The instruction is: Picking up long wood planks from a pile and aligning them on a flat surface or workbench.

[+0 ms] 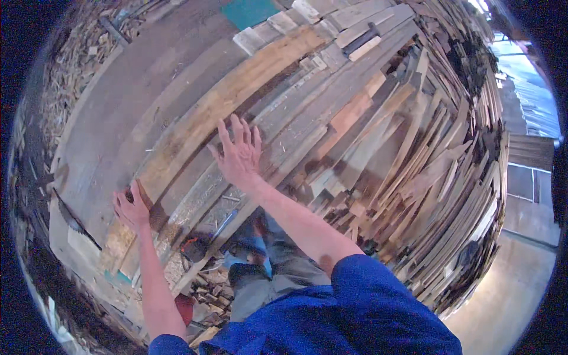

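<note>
A long light-brown wooden plank (204, 112) lies slantwise across a worn wooden workbench (106, 130). At the plank's near-left part is my left hand (131, 210), its thumb and fingers apart; a small dark patch shows between them, too unclear to name. My right hand (239, 155) has its fingers spread over the near side of the plank, close to a dark gap (192, 168). It holds nothing, and whether its fingertips touch the wood I cannot tell.
A dark curved blade (76, 218) lies at the bench's left. Small pale wood blocks (281, 23) and a dark tool (360, 40) sit at the far end. Stacked wood strips (426, 183) fill the right side; wood scraps (210, 293) lie near my feet.
</note>
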Demonstrator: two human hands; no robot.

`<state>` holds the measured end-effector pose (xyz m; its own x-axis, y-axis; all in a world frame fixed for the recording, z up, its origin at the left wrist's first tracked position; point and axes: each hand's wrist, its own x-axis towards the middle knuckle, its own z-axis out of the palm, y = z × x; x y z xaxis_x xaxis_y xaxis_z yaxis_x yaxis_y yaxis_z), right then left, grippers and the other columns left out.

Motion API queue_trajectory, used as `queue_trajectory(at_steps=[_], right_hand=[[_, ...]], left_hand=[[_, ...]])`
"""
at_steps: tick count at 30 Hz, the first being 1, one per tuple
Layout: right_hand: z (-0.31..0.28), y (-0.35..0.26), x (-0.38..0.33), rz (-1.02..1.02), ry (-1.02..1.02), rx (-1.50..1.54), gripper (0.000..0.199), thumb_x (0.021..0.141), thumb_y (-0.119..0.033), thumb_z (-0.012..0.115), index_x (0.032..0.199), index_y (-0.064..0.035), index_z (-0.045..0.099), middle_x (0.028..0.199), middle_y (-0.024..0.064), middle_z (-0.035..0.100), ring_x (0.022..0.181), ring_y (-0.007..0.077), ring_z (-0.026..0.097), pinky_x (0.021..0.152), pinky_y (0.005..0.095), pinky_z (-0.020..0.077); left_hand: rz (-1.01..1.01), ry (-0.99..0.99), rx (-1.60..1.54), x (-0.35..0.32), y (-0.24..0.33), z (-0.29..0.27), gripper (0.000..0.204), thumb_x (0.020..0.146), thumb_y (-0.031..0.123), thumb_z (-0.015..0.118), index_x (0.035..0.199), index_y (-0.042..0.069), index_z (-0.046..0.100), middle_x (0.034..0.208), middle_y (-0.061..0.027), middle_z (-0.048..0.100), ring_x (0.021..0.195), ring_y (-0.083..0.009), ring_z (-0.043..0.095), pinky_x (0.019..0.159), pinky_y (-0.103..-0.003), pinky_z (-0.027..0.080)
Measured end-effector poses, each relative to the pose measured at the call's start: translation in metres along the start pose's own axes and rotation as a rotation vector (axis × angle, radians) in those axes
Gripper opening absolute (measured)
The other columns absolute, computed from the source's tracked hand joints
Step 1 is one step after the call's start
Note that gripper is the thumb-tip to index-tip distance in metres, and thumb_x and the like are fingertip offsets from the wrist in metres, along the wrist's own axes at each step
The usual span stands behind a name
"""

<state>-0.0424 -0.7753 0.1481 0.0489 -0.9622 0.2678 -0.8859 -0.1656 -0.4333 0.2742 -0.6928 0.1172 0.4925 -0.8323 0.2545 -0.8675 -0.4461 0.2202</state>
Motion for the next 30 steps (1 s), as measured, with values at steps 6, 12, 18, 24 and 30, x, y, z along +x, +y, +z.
queue_trajectory(at_steps=[6, 12, 18, 24, 30], right_hand=[[0.001, -0.006, -0.001, 0.051, -0.001, -0.052, 0.074, 0.084, -0.038, 0.070, 0.144, -0.0092, 0.038, 0.144, 0.0172, 0.040, 0.132, 0.0364, 0.040, 0.112, 0.0555, 0.0241], [0.005, -0.009, 0.000, 0.083, 0.031, -0.083, 0.072, 0.086, -0.040, 0.068, 0.144, -0.0092, 0.038, 0.139, 0.0165, 0.044, 0.128, 0.0329, 0.044, 0.113, 0.0531, 0.0250], [0.004, -0.010, -0.004, 0.079, 0.048, -0.109, 0.072, 0.087, -0.042, 0.066, 0.144, -0.0081, 0.039, 0.135, 0.0159, 0.048, 0.124, 0.0309, 0.048, 0.112, 0.0512, 0.0267], [0.004, -0.010, -0.004, 0.099, 0.065, -0.104, 0.072, 0.088, -0.045, 0.064, 0.145, -0.0095, 0.038, 0.132, 0.0146, 0.050, 0.123, 0.0301, 0.049, 0.112, 0.0514, 0.0269], [0.002, -0.012, -0.002, 0.108, 0.051, -0.094, 0.073, 0.088, -0.046, 0.064, 0.146, -0.0093, 0.037, 0.132, 0.0147, 0.051, 0.122, 0.0301, 0.050, 0.111, 0.0509, 0.0280]], left_hand=[[-0.099, -0.180, 0.040, 0.003, -0.003, -0.001, 0.051, 0.092, 0.057, 0.054, 0.102, 0.008, 0.067, 0.119, -0.0172, 0.063, 0.115, -0.0337, 0.056, 0.103, -0.049, 0.037], [0.022, -0.044, 0.023, 0.002, -0.006, 0.001, 0.051, 0.093, 0.055, 0.052, 0.102, 0.007, 0.066, 0.115, -0.0174, 0.063, 0.113, -0.0362, 0.055, 0.101, -0.050, 0.037], [0.287, -0.020, 0.133, 0.019, -0.028, 0.000, 0.050, 0.093, 0.054, 0.054, 0.095, 0.006, 0.065, 0.110, -0.0207, 0.062, 0.109, -0.0371, 0.057, 0.092, -0.051, 0.041], [0.213, -0.335, -0.140, 0.026, -0.055, -0.005, 0.046, 0.095, 0.049, 0.053, 0.092, 0.004, 0.063, 0.099, -0.0243, 0.061, 0.096, -0.0428, 0.058, 0.078, -0.050, 0.044], [0.268, -0.524, -0.202, 0.040, -0.053, -0.020, 0.047, 0.096, 0.048, 0.051, 0.091, 0.002, 0.061, 0.085, -0.0263, 0.062, 0.080, -0.0476, 0.059, 0.068, -0.052, 0.044]])
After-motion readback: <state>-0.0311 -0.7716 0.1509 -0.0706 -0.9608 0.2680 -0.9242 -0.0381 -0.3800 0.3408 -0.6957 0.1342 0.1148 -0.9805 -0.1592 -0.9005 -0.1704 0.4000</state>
